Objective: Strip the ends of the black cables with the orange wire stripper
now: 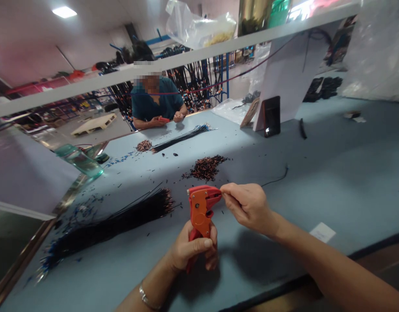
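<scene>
Wrapped around the handles of a red and orange wire stripper (pixel 201 210) is my left hand (pixel 196 247), with the tool's jaws facing right. My right hand (pixel 246 206) pinches a thin black wire (pixel 275 180) right at those jaws. The wire trails out behind the hand to the right and ends in a small bluish tip. Whether its front end sits inside the jaws is hidden by my fingers. To the left lies a thick bundle of black wires (pixel 115 223), coppery ends toward the stripper. Just beyond the tool is a pile of short black and copper scraps (pixel 207 168).
Across the table a co-worker (pixel 158 102) holds a red tool, near another wire bundle (pixel 183 138) and scrap pile (pixel 144 145). A green-tinted jar (pixel 80 161) lies tilted at the left edge. A phone (pixel 271 116) leans on a white panel (pixel 283 82). A paper label (pixel 322 232) lies at right.
</scene>
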A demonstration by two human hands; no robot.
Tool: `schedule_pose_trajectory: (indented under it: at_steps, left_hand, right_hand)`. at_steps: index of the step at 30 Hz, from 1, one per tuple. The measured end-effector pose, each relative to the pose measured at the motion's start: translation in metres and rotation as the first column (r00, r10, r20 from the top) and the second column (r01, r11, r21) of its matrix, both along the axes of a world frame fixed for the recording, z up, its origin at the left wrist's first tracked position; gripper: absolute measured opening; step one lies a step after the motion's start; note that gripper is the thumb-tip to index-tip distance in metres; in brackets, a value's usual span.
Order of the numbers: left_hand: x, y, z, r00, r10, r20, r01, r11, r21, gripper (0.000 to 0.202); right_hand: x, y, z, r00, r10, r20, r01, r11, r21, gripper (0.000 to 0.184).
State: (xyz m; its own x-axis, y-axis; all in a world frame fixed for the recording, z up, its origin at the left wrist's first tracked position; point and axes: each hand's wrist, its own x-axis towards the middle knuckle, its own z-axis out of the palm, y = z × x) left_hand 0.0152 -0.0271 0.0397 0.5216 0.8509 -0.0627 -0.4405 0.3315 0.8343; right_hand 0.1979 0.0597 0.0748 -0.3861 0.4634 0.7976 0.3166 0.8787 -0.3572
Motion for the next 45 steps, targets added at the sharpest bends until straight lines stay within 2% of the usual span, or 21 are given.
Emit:
schedule_pose_trajectory:
  at_steps: [6, 11, 15, 20, 25, 30, 35, 45]
  left_hand:
    - [0.003, -0.002, -0.003, 0.998, 0.063, 0.014, -0.063, 0.998, -0.011, 0.027]
    - [0.002, 0.001, -0.005, 0.998, 0.051, 0.048, -0.051, 0.999, -0.007, 0.024]
    - [0.0, 0.003, -0.001, 0.994, 0.058, 0.092, -0.057, 0.998, -0.02, 0.023]
    - [-0.002, 0.005, 0.007, 0.985, 0.118, 0.124, -0.115, 0.993, -0.025, 0.031]
    - [-0.001, 0.007, 0.009, 0.979, 0.161, 0.123, -0.157, 0.987, -0.043, 0.031]
    - [0.0, 0.008, 0.006, 0.971, 0.191, 0.142, -0.186, 0.981, -0.051, 0.033]
    - [0.001, 0.008, 0.004, 0.98, 0.166, 0.111, -0.163, 0.986, -0.031, 0.034]
    - [0.001, 0.006, -0.001, 0.982, 0.188, 0.0, -0.188, 0.981, 0.045, 0.035]
  right_hand:
    - [0.0, -0.001, 0.001, 1.0, -0.016, -0.02, 0.016, 1.0, 0.025, 0.017]
    - [-0.003, 0.001, -0.005, 0.999, -0.048, 0.002, 0.048, 0.999, -0.013, 0.017]
    - [-0.004, 0.004, -0.009, 0.998, -0.058, 0.012, 0.058, 0.996, -0.066, 0.016]
    - [-0.004, 0.007, -0.012, 0.996, -0.082, 0.016, 0.083, 0.993, -0.082, 0.016]
    - [-0.006, 0.004, -0.013, 0.999, -0.051, 0.017, 0.052, 0.997, -0.055, 0.015]
    - [-0.007, -0.001, -0.011, 0.998, 0.051, 0.028, -0.049, 0.997, -0.065, 0.014]
    - [-0.009, -0.004, -0.011, 0.995, 0.072, 0.071, -0.062, 0.988, -0.139, 0.012]
    - [-0.011, -0.009, -0.012, 0.99, 0.085, 0.114, -0.075, 0.993, -0.093, 0.017]
